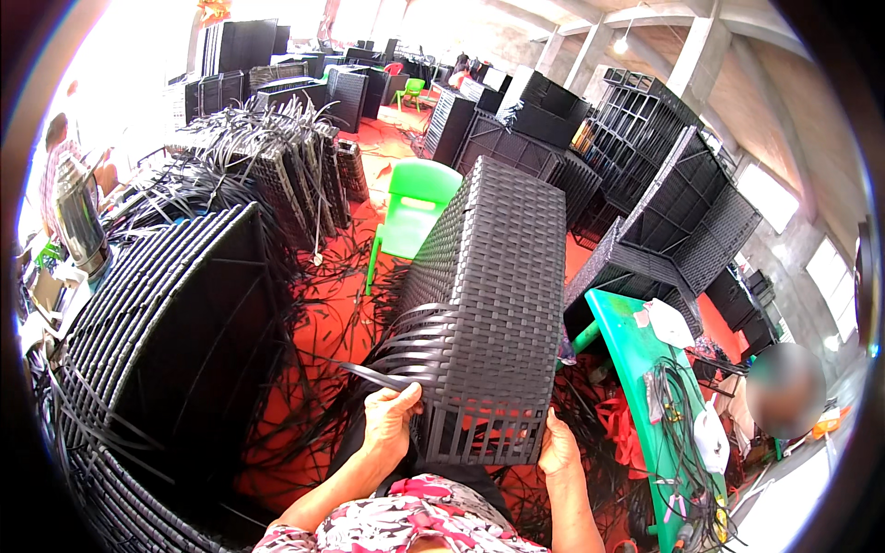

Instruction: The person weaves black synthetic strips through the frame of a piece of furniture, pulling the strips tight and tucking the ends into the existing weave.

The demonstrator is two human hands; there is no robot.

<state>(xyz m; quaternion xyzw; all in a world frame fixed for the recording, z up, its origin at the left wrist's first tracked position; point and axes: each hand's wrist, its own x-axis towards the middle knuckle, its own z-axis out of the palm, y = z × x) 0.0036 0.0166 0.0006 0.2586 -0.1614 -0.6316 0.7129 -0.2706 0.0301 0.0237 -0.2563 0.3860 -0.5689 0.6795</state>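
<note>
In front of me stands a partly woven black wicker frame (502, 276), tight weave over most of it and bare upright bars at its near end. Several loose strips bow out from its left side. My left hand (391, 419) pinches a flat black plastic strip (373, 376) at that side, by the near corner. My right hand (559, 444) grips the frame's right edge near the bottom, fingers curled behind it and partly hidden.
Half-woven panels (166, 323) crowd my left, trailing strips. A green chair (415, 207) stands beyond the frame. On my right is a green table (636, 396) with strips and small tools. Strip scraps litter the red floor (355, 323). A person (784, 396) is at far right.
</note>
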